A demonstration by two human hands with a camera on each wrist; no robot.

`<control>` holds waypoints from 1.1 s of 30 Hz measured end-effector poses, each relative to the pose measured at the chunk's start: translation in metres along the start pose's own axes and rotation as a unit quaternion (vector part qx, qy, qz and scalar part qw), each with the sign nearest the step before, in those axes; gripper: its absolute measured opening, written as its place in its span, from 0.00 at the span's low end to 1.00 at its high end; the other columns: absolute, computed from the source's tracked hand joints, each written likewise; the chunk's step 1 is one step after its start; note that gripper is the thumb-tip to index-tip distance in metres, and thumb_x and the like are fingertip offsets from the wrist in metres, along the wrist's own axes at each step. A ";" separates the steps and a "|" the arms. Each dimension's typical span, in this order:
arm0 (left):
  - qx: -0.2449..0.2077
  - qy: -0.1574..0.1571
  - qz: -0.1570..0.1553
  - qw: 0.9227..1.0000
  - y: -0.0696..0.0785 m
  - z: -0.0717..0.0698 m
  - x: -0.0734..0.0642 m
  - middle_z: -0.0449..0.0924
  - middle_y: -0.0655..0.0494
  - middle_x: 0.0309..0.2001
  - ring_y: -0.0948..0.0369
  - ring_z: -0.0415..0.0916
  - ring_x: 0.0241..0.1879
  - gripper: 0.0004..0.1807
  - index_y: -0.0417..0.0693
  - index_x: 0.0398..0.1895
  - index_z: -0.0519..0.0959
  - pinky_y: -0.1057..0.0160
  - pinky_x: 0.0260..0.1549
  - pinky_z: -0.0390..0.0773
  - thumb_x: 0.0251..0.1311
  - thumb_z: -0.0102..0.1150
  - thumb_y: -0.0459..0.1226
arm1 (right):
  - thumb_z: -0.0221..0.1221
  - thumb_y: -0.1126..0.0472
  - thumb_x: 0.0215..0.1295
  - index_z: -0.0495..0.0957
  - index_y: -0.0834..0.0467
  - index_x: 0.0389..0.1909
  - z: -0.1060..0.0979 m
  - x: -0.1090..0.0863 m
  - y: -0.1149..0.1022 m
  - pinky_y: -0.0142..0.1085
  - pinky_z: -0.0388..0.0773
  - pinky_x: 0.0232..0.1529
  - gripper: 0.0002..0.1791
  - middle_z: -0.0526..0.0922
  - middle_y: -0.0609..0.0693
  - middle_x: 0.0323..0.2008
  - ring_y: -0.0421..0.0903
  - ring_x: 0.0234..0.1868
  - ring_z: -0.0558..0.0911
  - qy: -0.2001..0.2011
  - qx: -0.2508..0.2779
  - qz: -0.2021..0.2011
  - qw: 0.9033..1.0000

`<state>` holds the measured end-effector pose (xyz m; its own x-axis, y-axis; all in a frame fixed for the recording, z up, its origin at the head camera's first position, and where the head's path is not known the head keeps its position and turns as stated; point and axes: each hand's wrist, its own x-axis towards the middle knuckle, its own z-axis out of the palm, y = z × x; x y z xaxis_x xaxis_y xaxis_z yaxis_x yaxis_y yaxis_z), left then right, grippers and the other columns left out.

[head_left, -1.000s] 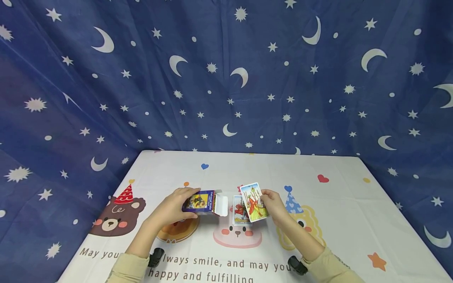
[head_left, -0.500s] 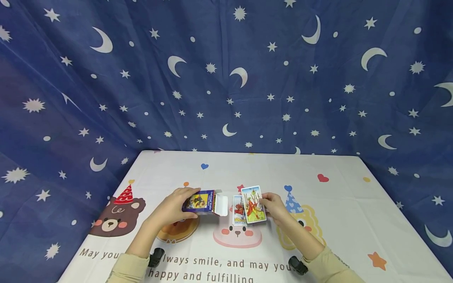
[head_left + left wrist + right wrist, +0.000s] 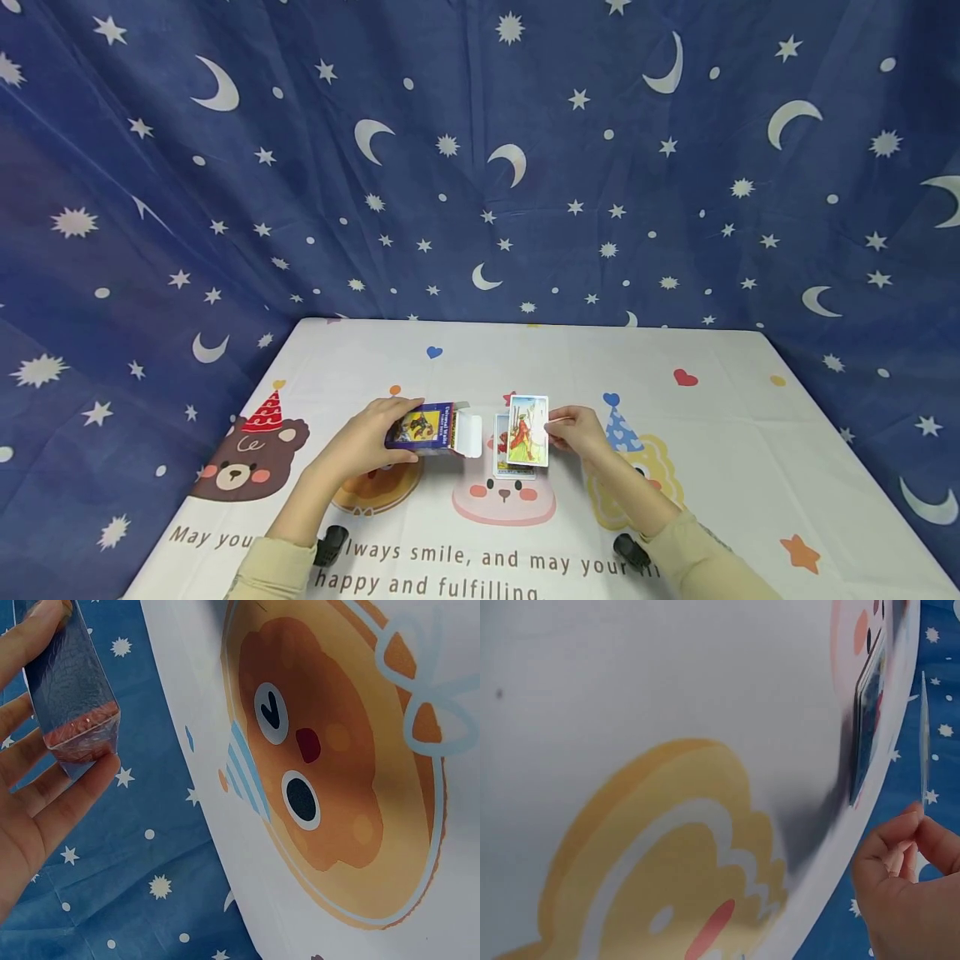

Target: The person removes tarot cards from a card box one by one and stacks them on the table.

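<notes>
My left hand (image 3: 366, 439) grips a purple-blue tarot card box (image 3: 420, 427) lying on its side, thumb and fingers on opposite sides. Its white end flap (image 3: 469, 435) stands open toward the right. In the left wrist view, the box (image 3: 71, 671) shows a clear-wrapped, reddish end. Between thumb and fingertip, my right hand (image 3: 581, 432) pinches a tarot card (image 3: 528, 430) by its right edge, face up. The card hovers over a small pile of tarot cards (image 3: 514, 472) on the table, covering most of it. Edge-on, the held card (image 3: 924, 742) appears apart from the pile (image 3: 868, 724).
A white tablecloth (image 3: 375, 350) with printed cartoon animals and lettering covers the table. Behind it hangs a blue curtain (image 3: 540, 242) with moons and stars. Dark wrist devices sit at the left wrist (image 3: 332, 546) and the right wrist (image 3: 632, 552).
The right hand has shifted slightly left with the tarot card. Tilted before, the card now stands nearly straight and overlaps more of the pile. The left hand and box have stayed put.
</notes>
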<state>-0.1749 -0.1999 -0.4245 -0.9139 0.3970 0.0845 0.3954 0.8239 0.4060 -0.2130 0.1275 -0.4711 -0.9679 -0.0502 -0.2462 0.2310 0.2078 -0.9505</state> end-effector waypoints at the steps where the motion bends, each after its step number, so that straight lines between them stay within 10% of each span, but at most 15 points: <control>1: 0.000 0.000 0.000 1.000 0.000 0.000 0.000 0.72 0.45 0.61 0.45 0.67 0.61 0.42 0.46 0.64 0.69 0.43 0.59 0.70 0.42 0.74 0.44 | 0.58 0.72 0.58 0.74 0.73 0.39 0.000 0.001 0.001 0.26 0.76 0.24 0.10 0.80 0.50 0.22 0.37 0.21 0.76 -0.001 -0.004 0.000 1.000; 13: -0.002 -0.002 -0.005 1.000 0.000 0.000 -0.001 0.72 0.45 0.61 0.46 0.67 0.61 0.42 0.47 0.64 0.68 0.43 0.58 0.70 0.43 0.74 0.44 | 0.59 0.72 0.56 0.73 0.72 0.40 0.012 0.014 0.007 0.27 0.72 0.21 0.11 0.80 0.49 0.22 0.38 0.20 0.72 0.000 -0.071 0.045 0.997; 33: -0.003 0.002 -0.006 1.000 0.000 0.000 -0.001 0.72 0.44 0.61 0.45 0.67 0.61 0.42 0.47 0.64 0.68 0.42 0.58 0.70 0.43 0.74 0.44 | 0.61 0.72 0.48 0.73 0.68 0.41 0.025 0.018 0.016 0.28 0.69 0.21 0.16 0.77 0.53 0.22 0.41 0.22 0.72 0.031 -0.190 -0.013 0.981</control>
<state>-0.1743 -0.2002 -0.4241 -0.9186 0.3864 0.0834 0.3848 0.8259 0.4121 -0.2240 0.1055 -0.4959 -0.9798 -0.0039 -0.1998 0.1638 0.5568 -0.8143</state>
